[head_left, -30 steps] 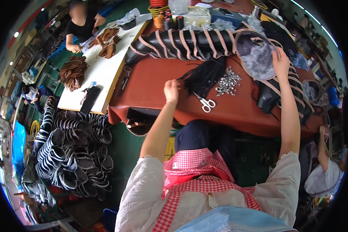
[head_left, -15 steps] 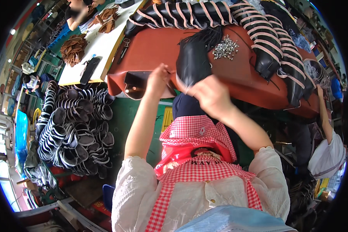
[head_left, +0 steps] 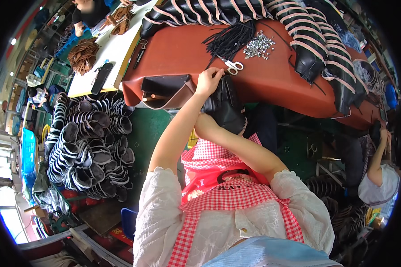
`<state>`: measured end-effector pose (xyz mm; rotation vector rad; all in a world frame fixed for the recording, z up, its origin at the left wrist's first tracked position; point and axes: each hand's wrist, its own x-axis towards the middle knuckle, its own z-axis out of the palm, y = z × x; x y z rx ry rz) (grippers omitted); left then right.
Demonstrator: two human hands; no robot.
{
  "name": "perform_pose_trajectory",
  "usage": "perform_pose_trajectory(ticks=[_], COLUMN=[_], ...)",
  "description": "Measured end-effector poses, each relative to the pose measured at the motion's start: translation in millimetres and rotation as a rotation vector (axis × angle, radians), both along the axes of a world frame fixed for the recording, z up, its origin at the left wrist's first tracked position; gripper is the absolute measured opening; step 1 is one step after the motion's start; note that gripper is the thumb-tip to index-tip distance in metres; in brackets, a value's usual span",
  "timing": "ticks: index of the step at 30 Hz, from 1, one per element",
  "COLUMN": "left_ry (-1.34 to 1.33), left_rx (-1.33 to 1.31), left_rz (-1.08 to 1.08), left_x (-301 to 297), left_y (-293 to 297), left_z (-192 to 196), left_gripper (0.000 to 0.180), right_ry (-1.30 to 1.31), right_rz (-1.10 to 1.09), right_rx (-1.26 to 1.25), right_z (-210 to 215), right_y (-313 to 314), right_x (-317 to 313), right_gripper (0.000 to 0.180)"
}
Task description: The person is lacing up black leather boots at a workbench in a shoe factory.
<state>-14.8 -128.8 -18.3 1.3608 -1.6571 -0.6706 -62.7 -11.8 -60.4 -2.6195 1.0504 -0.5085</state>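
Note:
A black leather boot [head_left: 225,104] lies folded across my lap, against the front edge of the table. A pale zip edge shows at its lower right. The fingers of my left hand [head_left: 208,82] are closed on its upper end, by the table edge. Below, my right hand [head_left: 205,127] is curled against the boot's left side, partly behind my left forearm; what its fingers hold is hidden. White-handled scissors [head_left: 234,67] lie just beyond my left fingertips. Behind them are a bundle of black laces [head_left: 231,40] and a pile of small silvery metal pieces [head_left: 259,45].
Black boots with pale zip strips [head_left: 305,40] line the back and right of the brown-covered table [head_left: 173,49]. An open pouch [head_left: 165,91] hangs at its front left. Stacked boots [head_left: 89,151] stand at left. Co-workers are at far left and right [head_left: 378,182].
The boot has come down from the tabletop toward my lap, uncovering the scissors. My left hand has moved right onto its upper end; my right hand has moved down and left, behind my left forearm.

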Motion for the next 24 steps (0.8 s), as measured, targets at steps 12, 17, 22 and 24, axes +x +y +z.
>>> perform_pose_trajectory(ticks=[12,17,22,24], left_ry=[-0.104,0.198,0.53,0.541], left_rx=[-0.426,-0.155,0.094,0.114], left_rz=[-0.004,0.076,-0.139,-0.16], left_x=[11,18,11,11], left_y=[-18,26,78,91], left_z=[-31,17,51,56], left_gripper=[0.011,0.023,0.044,0.05], right_ry=[-0.793,-0.83,-0.729,-0.713], right_rz=[-0.232,-0.337,-0.301,-0.298], right_rx=[0.134,-0.017,-0.17,-0.203], right_z=[65,67,89,90], right_y=[-4,-21,-22,-21], right_x=[-115,-137,-107,-96], right_gripper=[0.014,0.018,0.026,0.032])
